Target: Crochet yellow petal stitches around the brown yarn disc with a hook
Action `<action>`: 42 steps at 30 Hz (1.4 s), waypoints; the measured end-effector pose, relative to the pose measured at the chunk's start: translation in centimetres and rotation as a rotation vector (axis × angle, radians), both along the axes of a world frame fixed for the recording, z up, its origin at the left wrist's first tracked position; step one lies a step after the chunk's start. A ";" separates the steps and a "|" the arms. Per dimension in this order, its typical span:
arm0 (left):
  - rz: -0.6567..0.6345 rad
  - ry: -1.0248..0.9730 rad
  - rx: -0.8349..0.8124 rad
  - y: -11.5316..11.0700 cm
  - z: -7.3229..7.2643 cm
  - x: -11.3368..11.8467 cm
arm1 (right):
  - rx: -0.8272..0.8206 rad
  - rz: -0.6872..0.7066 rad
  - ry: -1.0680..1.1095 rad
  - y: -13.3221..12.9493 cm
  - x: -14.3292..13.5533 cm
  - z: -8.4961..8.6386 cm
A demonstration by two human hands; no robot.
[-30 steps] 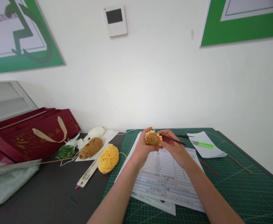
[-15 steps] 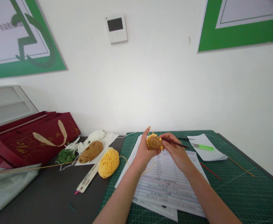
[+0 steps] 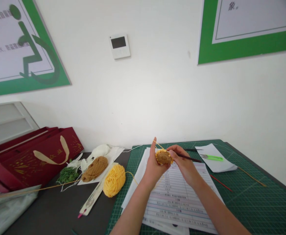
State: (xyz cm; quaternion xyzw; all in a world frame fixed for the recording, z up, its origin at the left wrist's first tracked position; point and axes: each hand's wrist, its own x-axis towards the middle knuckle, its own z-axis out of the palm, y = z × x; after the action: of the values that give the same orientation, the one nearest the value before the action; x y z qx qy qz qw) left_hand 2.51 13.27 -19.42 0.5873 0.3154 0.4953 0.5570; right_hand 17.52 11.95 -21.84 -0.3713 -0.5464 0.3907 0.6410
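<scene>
My left hand pinches the crocheted disc; my right hand pinches the crochet hook, long axis sideways from disc.

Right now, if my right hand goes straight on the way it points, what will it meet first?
Your right hand would probably meet first the round crochet piece that your left hand holds. The right fingertips look near the piece's edge; whether they touch, I cannot tell.
</scene>
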 end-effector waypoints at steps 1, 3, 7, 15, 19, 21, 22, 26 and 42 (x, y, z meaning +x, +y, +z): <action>-0.008 0.000 -0.002 0.0 -0.1 0.0 | 0.000 0.001 -0.003 0.1 0.0 -0.1; -0.029 -0.003 -0.008 0.1 -0.3 0.0 | -0.003 0.004 -0.011 0.1 0.1 -0.1; -0.090 -0.029 -0.025 0.1 -0.5 -0.2 | -0.011 0.007 -0.022 0.1 0.3 0.0; -0.246 -0.163 -0.104 -0.8 2.3 -2.1 | -0.028 0.043 -0.028 0.3 0.5 -0.4; -0.186 -0.265 -0.093 -0.6 3.1 -2.5 | -0.040 0.082 -0.044 0.2 0.1 -0.4; -0.138 -0.311 -0.096 -0.1 2.9 -2.7 | -0.043 0.097 -0.055 0.1 -0.1 -0.4; -0.120 -0.325 -0.103 0.2 2.8 -2.8 | -0.044 0.104 -0.061 0.1 -0.2 -0.4; -0.083 -0.325 -0.129 1.3 2.6 -4.0 | -0.050 0.116 -0.078 0.0 -0.4 -0.5; 0.018 -0.067 0.113 -0.8 5.2 -2.4 | 0.212 -0.119 0.003 -1.7 -1.4 2.6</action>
State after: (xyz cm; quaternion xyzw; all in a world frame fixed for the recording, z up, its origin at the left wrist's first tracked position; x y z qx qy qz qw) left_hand 0.12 12.51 -14.24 0.5980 0.2733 0.5366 0.5290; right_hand 16.11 10.26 -19.27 -0.3326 -0.5606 0.2929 0.6995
